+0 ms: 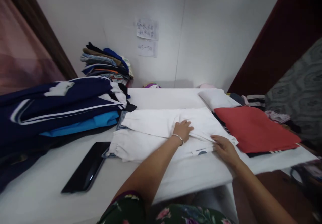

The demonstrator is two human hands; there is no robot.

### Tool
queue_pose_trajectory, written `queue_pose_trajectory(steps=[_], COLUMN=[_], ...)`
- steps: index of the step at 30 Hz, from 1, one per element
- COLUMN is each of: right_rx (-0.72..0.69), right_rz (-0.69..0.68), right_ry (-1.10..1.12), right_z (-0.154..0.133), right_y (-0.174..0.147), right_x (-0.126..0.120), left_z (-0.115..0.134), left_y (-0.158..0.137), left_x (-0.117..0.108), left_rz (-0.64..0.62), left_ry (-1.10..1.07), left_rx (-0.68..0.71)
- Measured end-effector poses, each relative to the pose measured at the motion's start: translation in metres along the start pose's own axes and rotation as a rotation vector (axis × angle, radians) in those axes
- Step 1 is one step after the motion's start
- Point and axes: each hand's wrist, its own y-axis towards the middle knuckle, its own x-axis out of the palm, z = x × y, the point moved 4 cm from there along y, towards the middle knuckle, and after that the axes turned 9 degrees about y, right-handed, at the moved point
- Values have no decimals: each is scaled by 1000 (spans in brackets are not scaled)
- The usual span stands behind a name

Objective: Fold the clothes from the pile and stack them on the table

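Observation:
White trousers (148, 126) with gathered cuffs lie spread flat across the middle of the table, the cuffs to the left. Denim (122, 120) peeks out from under their left end. My left hand (183, 131), with a bracelet at the wrist, rests palm down on the upper part of the trousers, its fingers a little apart on wrinkled cloth. Near the right end, my right hand (225, 150) pinches the near edge of the trousers between thumb and fingers. A dark round mark shows on the cloth just left of that hand.
A black phone (87, 167) lies at front left. Navy clothes with white stripes (75, 99) are heaped on the left, before a folded stack (105, 62). On the right is folded red clothing (254, 128), with a white folded cloth (217, 98) behind. Paper notes (147, 37) hang on the wall.

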Motion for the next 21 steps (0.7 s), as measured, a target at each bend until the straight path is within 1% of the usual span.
queue_pose_trajectory(steps=[3, 5, 6, 7, 9, 11, 13, 14, 15, 17, 19, 21], right_rx=[6, -8, -25, -49, -67, 0, 82, 102, 102, 64, 38, 33], right_rz=[-6, 4, 5, 0, -28, -98, -191, -226, -242, -240, -225, -218], right_ry=[80, 85, 79, 70, 38, -20, -90, -120, -141, -158, -163, -172], right_z=[-22, -37, -43, -46, -43, -30, -14, -7, -2, 4, 6, 8], right_y=[23, 49, 63, 77, 99, 110, 110, 107, 103, 97, 94, 94], right_x=[-5, -2, 3, 11, 36, 68, 97, 108, 115, 121, 121, 119], left_z=[4, 7, 7, 7, 4, -2, -13, -22, -33, -61, -93, -127], left_y=[-2, -4, -5, -6, -8, -9, -12, -14, -16, -26, -43, -68], left_x=[3, 5, 5, 4, 0, -7, -17, -23, -30, -44, -58, -70], left_rz=[0, -17, -36, -59, -107, -160, -198, -195, -170, -75, 32, 112], left_ry=[11, 8, 0, -14, -68, -157, -287, -353, -404, -436, -381, -296], left_rx=[25, 35, 35, 33, 41, 70, 73, 30, -45, -251, -455, -626])
